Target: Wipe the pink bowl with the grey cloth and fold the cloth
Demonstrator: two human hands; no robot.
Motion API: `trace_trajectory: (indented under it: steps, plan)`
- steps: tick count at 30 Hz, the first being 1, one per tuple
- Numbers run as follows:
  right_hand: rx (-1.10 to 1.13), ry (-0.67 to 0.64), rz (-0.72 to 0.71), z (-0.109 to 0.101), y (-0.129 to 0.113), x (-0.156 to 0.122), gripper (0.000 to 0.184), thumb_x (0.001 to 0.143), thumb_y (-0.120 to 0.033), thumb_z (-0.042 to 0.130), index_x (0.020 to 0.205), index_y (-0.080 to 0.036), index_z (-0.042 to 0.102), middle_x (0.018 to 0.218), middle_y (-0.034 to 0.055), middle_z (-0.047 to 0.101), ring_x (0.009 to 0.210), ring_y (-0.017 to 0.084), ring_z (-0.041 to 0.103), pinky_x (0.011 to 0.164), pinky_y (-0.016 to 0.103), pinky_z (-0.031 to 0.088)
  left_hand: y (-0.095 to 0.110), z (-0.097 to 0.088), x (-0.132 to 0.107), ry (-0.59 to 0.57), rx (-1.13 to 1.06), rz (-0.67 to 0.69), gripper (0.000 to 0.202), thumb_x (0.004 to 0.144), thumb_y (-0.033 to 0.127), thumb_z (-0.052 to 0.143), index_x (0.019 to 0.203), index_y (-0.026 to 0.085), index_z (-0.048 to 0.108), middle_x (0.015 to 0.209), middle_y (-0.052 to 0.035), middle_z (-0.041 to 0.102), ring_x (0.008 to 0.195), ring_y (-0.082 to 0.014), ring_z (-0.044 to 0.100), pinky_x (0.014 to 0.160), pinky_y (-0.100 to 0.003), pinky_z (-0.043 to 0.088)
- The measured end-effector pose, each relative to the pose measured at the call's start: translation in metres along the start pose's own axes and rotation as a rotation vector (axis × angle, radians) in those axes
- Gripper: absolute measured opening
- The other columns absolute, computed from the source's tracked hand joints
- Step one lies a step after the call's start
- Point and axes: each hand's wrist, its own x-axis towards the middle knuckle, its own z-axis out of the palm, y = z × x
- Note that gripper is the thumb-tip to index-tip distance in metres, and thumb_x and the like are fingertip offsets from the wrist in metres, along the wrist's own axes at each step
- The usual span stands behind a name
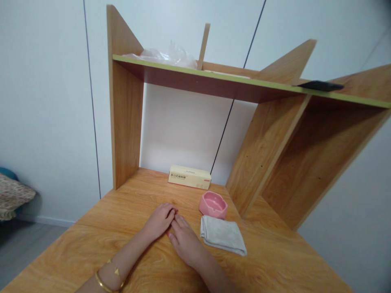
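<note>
White wall (55, 89) with thin dark seams, wood-grain desk (88, 248) in front. Far left: patterned fabric (14, 193) with something blue behind it, grey floor (33, 240) below. Gold bracelet (105, 283) on the left forearm. Then the wooden shelf unit (126, 126), at the back of the desk. Left hand (159, 221) rests on the desk, fingers loosely bent, partly open, nothing seen in them; palm side hidden. Its fingertips meet those of the right hand. Crumpled clear plastic bag (171, 57) up on the shelf. Right hand (186, 240) palm down, fingers extended nearly flat, no object in them. Cream box (189, 179) with dark printing sits at the back under the shelf. Pink dish (210, 212) right of the hands, notched rim, in front of the box. Folded grey cloth (222, 235) flat on the desk, near the right hand but apart from it, just in front of the dish; can't tell if those two touch. Dark flat item (322, 85) on the shelf, far right.
</note>
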Motion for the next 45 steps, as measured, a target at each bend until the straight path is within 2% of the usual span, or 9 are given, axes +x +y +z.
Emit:
trace_trajectory:
  steps: [25,32,38,45]
  plan:
    - [0.012,-0.018,0.0,-0.003,-0.0015,-0.0002,0.049,0.082,-0.019,0.039,0.131,-0.015,0.035,0.133,0.0107,0.04,0.124,0.021,0.032,0.103,0.039,0.028,0.0003,-0.0003,-0.0005,0.0,-0.002,-0.004,0.026,0.085,0.022,0.035,0.088,0.018,0.06,0.094,-0.0065,0.064,0.093,-0.0184,0.056,0.085,-0.028,0.04]
    - [0.008,-0.016,0.0,-0.0032,-0.0019,0.0007,0.049,0.081,-0.018,0.04,0.129,-0.011,0.037,0.131,0.0132,0.042,0.123,0.022,0.034,0.103,0.04,0.028,-0.001,0.0004,-0.0001,0.005,-0.007,0.0,0.027,0.085,0.023,0.035,0.088,0.017,0.061,0.095,-0.0072,0.064,0.093,-0.0191,0.056,0.085,-0.03,0.039]
    - [0.01,0.001,-0.004,-0.0018,-0.0007,0.0003,0.049,0.082,-0.018,0.04,0.13,-0.015,0.036,0.133,0.0105,0.041,0.124,0.022,0.034,0.103,0.04,0.028,0.0011,-0.001,-0.0006,-0.003,-0.015,-0.021,0.026,0.085,0.022,0.035,0.088,0.018,0.061,0.096,-0.0064,0.064,0.094,-0.0183,0.055,0.086,-0.029,0.039]
    - [-0.01,0.005,-0.006,-0.0009,-0.0003,-0.0003,0.048,0.081,-0.017,0.039,0.129,-0.013,0.037,0.131,0.0119,0.042,0.124,0.022,0.034,0.102,0.04,0.029,-0.0006,0.0001,-0.0001,-0.001,-0.012,-0.015,0.026,0.085,0.022,0.036,0.088,0.018,0.061,0.096,-0.0064,0.064,0.094,-0.0185,0.055,0.086,-0.029,0.039]
